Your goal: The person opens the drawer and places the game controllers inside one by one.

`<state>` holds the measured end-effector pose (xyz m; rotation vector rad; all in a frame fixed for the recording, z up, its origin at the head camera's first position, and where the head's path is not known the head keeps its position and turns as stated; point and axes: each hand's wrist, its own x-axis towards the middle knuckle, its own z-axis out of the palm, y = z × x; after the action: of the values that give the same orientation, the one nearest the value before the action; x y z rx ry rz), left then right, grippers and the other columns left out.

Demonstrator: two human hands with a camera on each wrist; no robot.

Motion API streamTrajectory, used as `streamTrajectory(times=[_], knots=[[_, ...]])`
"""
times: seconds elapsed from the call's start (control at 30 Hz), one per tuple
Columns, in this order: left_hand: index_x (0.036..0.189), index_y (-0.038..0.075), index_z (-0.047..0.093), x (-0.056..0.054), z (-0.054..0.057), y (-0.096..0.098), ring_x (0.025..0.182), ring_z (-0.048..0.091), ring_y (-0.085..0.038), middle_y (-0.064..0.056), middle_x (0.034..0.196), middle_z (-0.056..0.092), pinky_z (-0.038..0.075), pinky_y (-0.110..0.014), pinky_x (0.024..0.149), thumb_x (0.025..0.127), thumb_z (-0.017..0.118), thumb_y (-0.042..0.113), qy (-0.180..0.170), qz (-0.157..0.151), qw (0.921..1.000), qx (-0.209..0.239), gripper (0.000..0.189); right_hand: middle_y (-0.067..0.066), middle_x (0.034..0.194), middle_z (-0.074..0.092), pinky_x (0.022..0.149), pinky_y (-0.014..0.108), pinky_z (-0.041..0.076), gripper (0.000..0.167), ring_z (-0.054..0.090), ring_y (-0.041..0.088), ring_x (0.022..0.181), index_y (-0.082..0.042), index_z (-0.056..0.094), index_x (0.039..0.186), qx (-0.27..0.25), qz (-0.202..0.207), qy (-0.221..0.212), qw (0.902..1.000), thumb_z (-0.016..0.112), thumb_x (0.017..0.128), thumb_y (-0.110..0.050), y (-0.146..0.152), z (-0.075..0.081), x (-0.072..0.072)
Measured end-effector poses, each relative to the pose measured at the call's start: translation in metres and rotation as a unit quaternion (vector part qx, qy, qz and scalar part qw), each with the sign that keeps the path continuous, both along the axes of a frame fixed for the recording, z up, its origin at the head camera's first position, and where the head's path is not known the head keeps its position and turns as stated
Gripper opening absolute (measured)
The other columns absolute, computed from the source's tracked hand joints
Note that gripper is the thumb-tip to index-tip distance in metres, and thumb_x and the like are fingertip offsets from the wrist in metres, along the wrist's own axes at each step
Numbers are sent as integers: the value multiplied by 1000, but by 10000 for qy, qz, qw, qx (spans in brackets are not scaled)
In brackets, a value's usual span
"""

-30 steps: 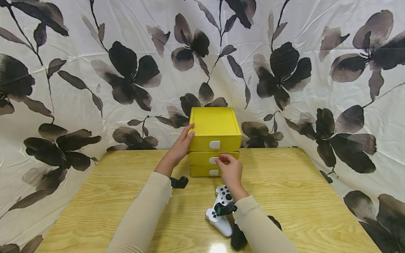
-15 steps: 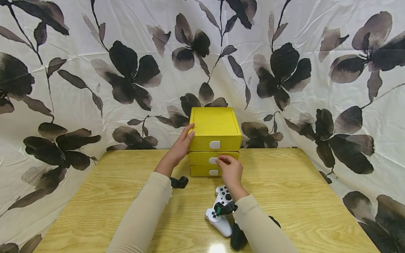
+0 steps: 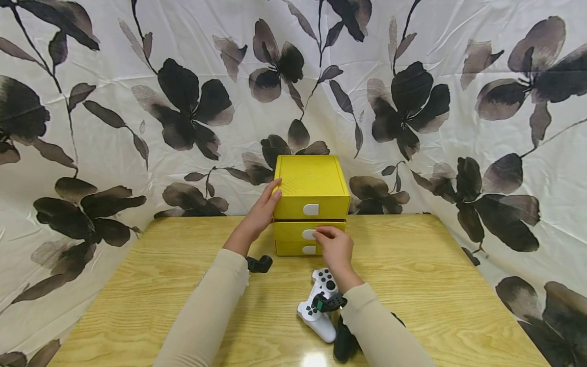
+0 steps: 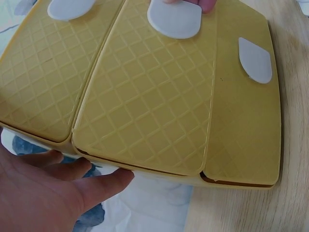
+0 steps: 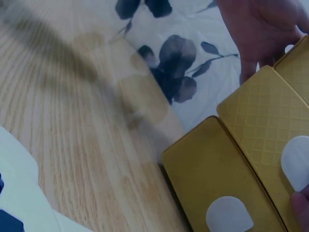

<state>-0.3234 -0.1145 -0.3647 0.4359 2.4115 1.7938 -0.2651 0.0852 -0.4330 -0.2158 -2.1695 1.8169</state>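
Observation:
A yellow three-drawer desktop organizer (image 3: 312,176) stands at the back of the wooden table, a white tab handle on each drawer. My left hand (image 3: 262,211) rests against its left side; in the left wrist view the fingers (image 4: 104,188) lie extended along that side. With thumb and fingertips my right hand (image 3: 337,248) pinches the white handle (image 4: 176,19) of the middle drawer (image 4: 145,96). That drawer's front stands slightly proud of the frame. The top drawer (image 3: 289,208) and bottom drawer (image 4: 246,121) look pushed in. What the drawers contain is hidden.
A white game controller (image 3: 321,322) lies on the table (image 3: 151,285) in front of the organizer. Beside it is a black object (image 3: 345,341), partly hidden under my right forearm. Floral fabric (image 3: 192,30) hangs behind and at both sides.
The middle drawer has come slightly forward, its front now covering more of the bottom drawer. My right hand has moved a little toward me with its handle. The left hand has stayed put.

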Motion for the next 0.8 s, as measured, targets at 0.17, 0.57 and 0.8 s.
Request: streamTrajectory(times=[0.17,0.57,0.8], knots=[[150,46,20,0,0,0,147,21,-36,1,164,8,30,-65,109,99,33,60,12,3,10000,-3,54,6,92,73,69,24,56,12,69,14,81,-12,78,93,-20,123,-165,9998,78,83,-19,3,2,2],[150,47,19,0,0,-2,148,19,-37,2,164,6,29,-69,108,100,32,58,-31,-49,10000,-18,52,5,91,74,67,23,54,13,69,13,78,-12,78,93,241,294,-248,9990,78,82,-19,8,6,10],[150,47,19,-1,0,-1,148,20,-36,2,164,8,29,-68,108,100,32,58,-39,-4,10000,-23,52,5,92,74,67,24,55,13,68,12,78,-12,78,93,331,361,-348,9982,78,82,-18,11,7,14]])
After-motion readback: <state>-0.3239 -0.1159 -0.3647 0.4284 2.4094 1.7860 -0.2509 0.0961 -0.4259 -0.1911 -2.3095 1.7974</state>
